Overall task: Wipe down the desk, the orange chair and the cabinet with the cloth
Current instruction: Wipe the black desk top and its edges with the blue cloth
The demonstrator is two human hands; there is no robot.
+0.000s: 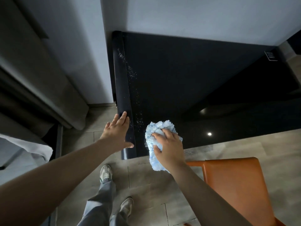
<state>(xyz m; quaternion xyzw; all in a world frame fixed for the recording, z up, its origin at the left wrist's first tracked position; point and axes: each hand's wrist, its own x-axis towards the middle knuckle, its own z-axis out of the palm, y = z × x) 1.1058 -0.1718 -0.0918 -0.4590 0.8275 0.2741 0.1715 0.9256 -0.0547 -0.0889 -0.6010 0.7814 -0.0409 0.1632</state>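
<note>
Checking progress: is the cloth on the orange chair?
No, the right hand holds the fluffy blue cloth on the glossy black desk.

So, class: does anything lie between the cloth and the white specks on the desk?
Nothing visible does. The cloth, in the right hand, lies right of the specks; the left hand rests on the desk edge beyond.
</note>
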